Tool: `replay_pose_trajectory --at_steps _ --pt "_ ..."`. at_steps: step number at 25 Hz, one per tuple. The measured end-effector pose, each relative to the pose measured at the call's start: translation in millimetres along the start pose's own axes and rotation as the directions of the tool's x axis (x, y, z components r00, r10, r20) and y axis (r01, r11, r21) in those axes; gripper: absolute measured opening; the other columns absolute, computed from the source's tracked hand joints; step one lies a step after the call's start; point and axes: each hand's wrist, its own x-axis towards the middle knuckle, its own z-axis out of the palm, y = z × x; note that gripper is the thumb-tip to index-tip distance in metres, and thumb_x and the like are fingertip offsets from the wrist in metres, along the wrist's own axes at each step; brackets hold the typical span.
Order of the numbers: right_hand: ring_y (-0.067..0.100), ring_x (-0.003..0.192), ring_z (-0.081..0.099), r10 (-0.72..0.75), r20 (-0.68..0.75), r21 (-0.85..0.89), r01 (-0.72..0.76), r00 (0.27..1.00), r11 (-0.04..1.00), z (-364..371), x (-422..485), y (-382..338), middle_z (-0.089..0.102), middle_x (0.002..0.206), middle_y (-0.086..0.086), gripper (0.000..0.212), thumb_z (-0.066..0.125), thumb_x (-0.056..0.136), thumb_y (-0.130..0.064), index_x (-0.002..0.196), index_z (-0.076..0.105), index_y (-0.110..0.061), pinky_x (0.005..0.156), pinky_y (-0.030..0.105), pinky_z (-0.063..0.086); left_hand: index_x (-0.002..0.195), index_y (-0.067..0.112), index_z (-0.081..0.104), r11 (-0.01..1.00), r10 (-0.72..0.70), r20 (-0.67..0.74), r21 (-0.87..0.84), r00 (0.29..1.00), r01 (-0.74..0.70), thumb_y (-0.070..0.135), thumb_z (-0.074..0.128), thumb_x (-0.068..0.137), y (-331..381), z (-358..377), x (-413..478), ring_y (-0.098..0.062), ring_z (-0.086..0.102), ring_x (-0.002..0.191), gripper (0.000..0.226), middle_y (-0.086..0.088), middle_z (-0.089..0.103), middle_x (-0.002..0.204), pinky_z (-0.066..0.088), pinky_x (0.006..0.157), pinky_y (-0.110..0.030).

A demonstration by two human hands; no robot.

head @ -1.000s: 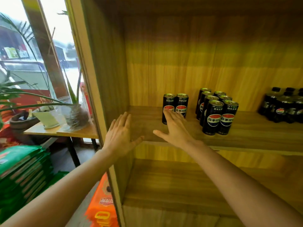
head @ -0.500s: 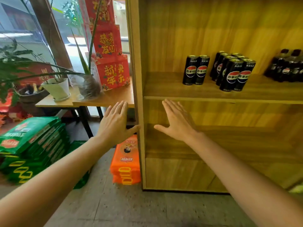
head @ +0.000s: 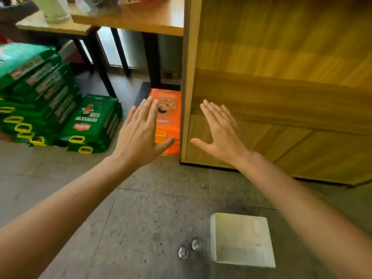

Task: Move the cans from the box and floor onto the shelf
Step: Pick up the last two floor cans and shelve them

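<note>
On the speckled grey floor [head: 141, 218] nearest the person, two cans [head: 182, 252] sit just beside a pale box [head: 241, 240]. Farther out, the left hand [head: 138, 137] and right hand [head: 221, 135] hover flat, fingers straight, holding nothing. Beyond them are the wooden shelf [head: 281, 97], orange packs [head: 168, 117], green packs [head: 90, 121] and a table [head: 128, 19].

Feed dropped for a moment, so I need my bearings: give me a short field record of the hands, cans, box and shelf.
left hand: open, empty, in the air in front of orange bags
right hand: open, empty, in front of the shelf unit's lower panel
cans: two blurred tops on the floor, just left of the box
box: white, on the floor; contents not visible
shelf unit: right side; no cans in view on it
</note>
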Motion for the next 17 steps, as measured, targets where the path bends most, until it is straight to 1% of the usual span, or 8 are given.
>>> replay_pose_trajectory --at_steps 4,7,10,12,15,17 --pt "0.022 0.142 0.019 -0.071 0.076 0.012 0.071 0.995 0.997 132.4 -48.2 17.0 0.021 0.154 0.010 0.092 0.057 0.076 -0.058 0.143 0.019 -0.007 0.115 0.032 0.003 0.146 0.005 0.013 1.000 0.012 0.036 -0.022 0.999 -0.011 0.065 0.042 0.074 -15.3 137.1 -48.2 -0.027 0.018 0.144 0.098 -0.016 0.019 0.155 0.010 0.117 -0.040" --pt "0.020 0.143 0.017 -0.105 0.137 0.026 0.102 0.985 0.994 239.2 -90.5 38.4 0.019 0.154 0.009 0.091 0.054 0.078 -0.058 0.144 0.017 -0.008 0.115 0.031 0.003 0.147 0.006 0.012 0.999 0.033 0.076 -0.019 0.997 -0.031 0.066 0.040 0.075 -26.5 247.5 -86.3 -0.026 0.014 0.145 0.098 -0.015 0.015 0.156 0.007 0.117 -0.038" --pt "0.019 0.143 0.017 -0.108 0.218 0.070 0.095 0.970 0.993 340.7 -135.7 63.0 0.019 0.154 0.008 0.089 0.055 0.079 -0.056 0.144 0.018 -0.008 0.115 0.029 0.001 0.147 0.007 0.009 0.998 0.067 0.129 -0.010 0.989 -0.066 0.070 0.036 0.076 -34.9 351.8 -125.7 -0.025 0.012 0.145 0.099 -0.014 0.012 0.157 0.003 0.115 -0.034" --pt "0.017 0.143 0.015 -0.119 0.272 0.075 0.102 0.955 0.992 400.4 -169.7 76.4 0.018 0.155 0.007 0.088 0.052 0.080 -0.056 0.145 0.016 -0.010 0.115 0.029 -0.001 0.147 0.005 0.011 0.994 0.111 0.167 -0.007 0.980 -0.112 0.070 0.033 0.077 -36.8 412.8 -154.8 -0.026 0.014 0.145 0.098 -0.015 0.015 0.156 0.003 0.115 -0.034" --pt "0.017 0.143 0.015 -0.121 0.308 0.078 0.102 0.944 0.992 467.8 -219.0 89.0 0.017 0.155 0.006 0.086 0.048 0.082 -0.058 0.145 0.015 -0.011 0.115 0.028 -0.002 0.146 0.004 0.011 0.988 0.151 0.222 -0.015 0.963 -0.151 0.070 0.030 0.077 -36.4 479.9 -195.1 -0.026 0.014 0.145 0.098 -0.015 0.016 0.156 0.002 0.114 -0.033" --pt "0.017 0.143 0.016 -0.107 0.320 0.101 0.078 0.942 0.992 491.3 -243.6 92.9 0.019 0.154 0.006 0.086 0.044 0.081 -0.061 0.145 0.016 -0.011 0.115 0.028 -0.001 0.146 0.004 0.012 0.987 0.160 0.226 -0.035 0.961 -0.156 0.070 0.031 0.077 -34.4 504.9 -215.9 -0.026 0.016 0.144 0.098 -0.016 0.017 0.155 0.003 0.114 -0.033"
